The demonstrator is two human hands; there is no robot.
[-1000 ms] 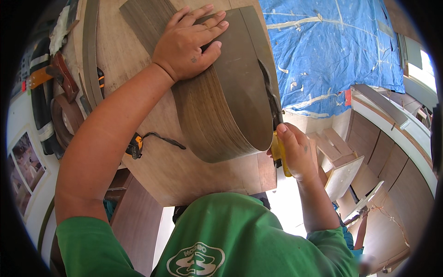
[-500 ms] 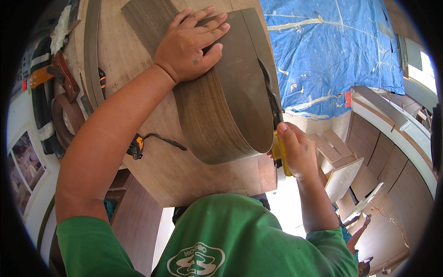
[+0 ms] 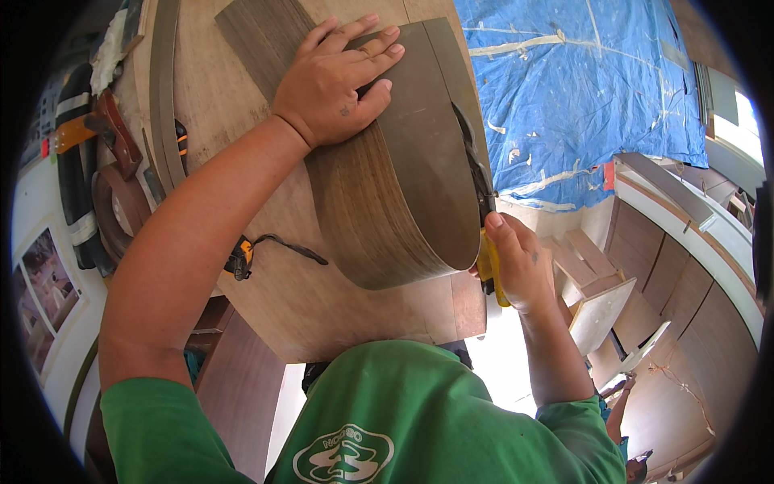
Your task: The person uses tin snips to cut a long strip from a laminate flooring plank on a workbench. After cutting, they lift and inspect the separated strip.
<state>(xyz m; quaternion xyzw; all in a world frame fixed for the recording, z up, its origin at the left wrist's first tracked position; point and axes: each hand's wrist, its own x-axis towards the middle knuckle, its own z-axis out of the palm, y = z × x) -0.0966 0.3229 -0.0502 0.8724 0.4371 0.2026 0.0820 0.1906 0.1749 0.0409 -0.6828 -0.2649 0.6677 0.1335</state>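
Observation:
A thin wood-grain laminate sheet (image 3: 352, 206) is folded over on itself, with its plain grey-brown back (image 3: 427, 145) facing up on the upper layer. Across that layer my left hand (image 3: 339, 81) lies flat, fingers spread, pressing it down. At the sheet's right edge, my right hand (image 3: 520, 262) grips the yellow handles of a pair of snips (image 3: 492, 258). The dark blades reach up along the sheet's edge, just right of the curled loop. A line runs down the sheet's back from its far edge to near the blade tips.
The sheet rests on a wooden tabletop (image 3: 379, 319). A black-and-orange tape measure (image 3: 239, 258) with a dark strap lies left of the loop. Long strips (image 3: 164, 97) curve along the table's left. Blue tarp (image 3: 580, 97) spreads beyond the right edge. Another person's arm (image 3: 619, 411) shows at lower right.
My hands, the sheet and the snips stay in nearly the same places. The other person's hand at lower right has shifted slightly left.

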